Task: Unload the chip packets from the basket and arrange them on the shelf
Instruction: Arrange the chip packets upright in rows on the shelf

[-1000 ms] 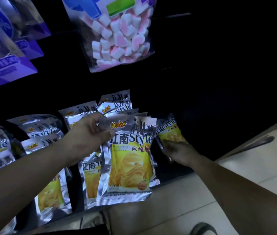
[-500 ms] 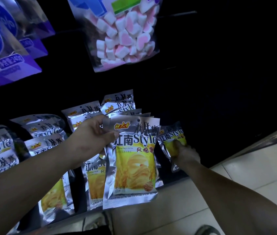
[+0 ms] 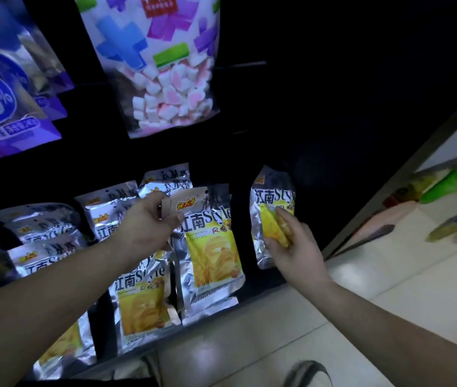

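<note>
Silver-and-yellow chip packets hang in rows on the dark shelf. My left hand pinches the top corner of the front packet in the middle row, holding it up. To its right, my right hand grips another chip packet by its lower yellow part, upright against the dark back panel. More of the same packets hang lower left and behind. The basket is out of view.
A marshmallow bag hangs above the chips, and purple bags hang at upper left. Pale floor tiles lie to the right, with green and yellow packets lying on them at far right.
My right hand has lifted its packet higher and upright, further right of the middle row. My left hand keeps its pinch on the front packet. The view has tilted up.
</note>
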`<state>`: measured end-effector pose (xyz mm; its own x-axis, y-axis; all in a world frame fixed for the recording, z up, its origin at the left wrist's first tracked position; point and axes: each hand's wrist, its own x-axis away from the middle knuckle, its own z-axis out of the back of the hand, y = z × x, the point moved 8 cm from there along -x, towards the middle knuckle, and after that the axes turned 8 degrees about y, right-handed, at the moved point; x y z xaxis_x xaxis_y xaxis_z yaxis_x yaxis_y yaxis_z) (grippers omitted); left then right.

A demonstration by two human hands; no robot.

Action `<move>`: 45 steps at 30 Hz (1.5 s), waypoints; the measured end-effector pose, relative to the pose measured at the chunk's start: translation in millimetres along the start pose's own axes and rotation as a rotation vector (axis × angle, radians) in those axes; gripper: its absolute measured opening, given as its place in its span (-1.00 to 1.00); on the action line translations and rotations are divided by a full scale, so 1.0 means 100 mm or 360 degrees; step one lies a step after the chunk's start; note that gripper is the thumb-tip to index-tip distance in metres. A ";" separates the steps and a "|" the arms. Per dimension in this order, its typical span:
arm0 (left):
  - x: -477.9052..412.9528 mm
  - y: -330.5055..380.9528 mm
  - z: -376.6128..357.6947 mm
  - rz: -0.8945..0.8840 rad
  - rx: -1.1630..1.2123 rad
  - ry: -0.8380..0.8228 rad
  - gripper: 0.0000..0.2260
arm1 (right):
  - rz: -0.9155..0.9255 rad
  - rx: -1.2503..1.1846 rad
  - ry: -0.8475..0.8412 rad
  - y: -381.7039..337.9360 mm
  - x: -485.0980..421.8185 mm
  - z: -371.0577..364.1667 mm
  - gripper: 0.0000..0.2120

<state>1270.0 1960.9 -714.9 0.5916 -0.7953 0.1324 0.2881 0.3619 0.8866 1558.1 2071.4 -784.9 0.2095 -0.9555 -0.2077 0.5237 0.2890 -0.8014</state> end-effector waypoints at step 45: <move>-1.73 -0.39 -1.27 -0.0234 -0.0439 0.0125 -0.76 | -0.0216 0.0625 -0.0224 0.60 -0.24 -1.05 -0.34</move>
<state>1252.5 2146.2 -828.8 0.5816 -0.8128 -0.0327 0.5619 0.3724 0.7386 1497.8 2105.8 -887.3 0.2134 -0.9769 -0.0151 0.8227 0.1880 -0.5366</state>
